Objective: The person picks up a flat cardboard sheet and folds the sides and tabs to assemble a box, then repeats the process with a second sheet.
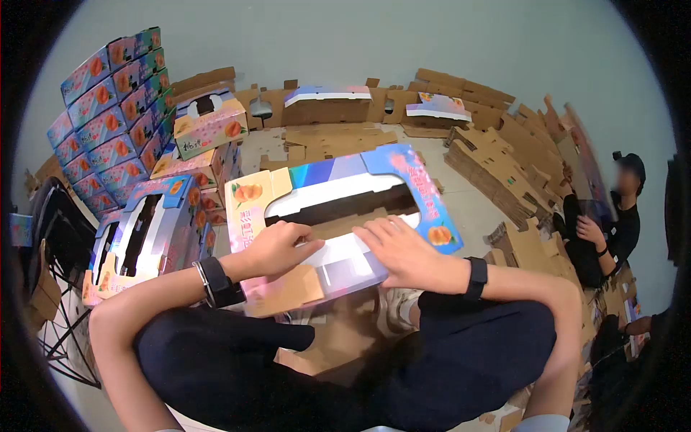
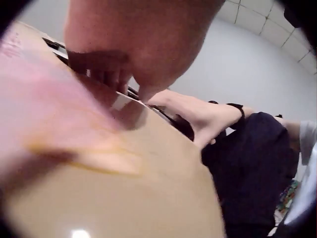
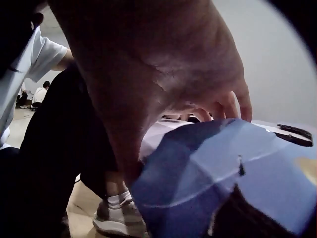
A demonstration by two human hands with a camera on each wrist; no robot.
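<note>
A printed peach carton [image 1: 338, 170] with a long handle opening in its top panel lies across the person's knees, tilted toward them. On the near left side of the opening, the left hand [image 1: 277, 248] has its fingers hooked over the edge. The right hand [image 1: 410, 255] grips the near right part, its fingers on the white inner flap. In the right wrist view its thumb goes down the blue side of the carton [image 3: 193, 168] while the fingers reach over the top. The left wrist view shows the left hand's fingers [image 2: 111, 79] dipping into the slot, fingertips hidden.
Stacked printed boxes [image 1: 108, 119] rise at the back left, with a peach box [image 1: 212, 133] beside them. Another carton with an opening [image 1: 155, 234] stands by the left arm, near a black chair [image 1: 61, 209]. Flat brown cardboard [image 1: 497, 176] lies right; a person [image 1: 622, 223] sits beyond.
</note>
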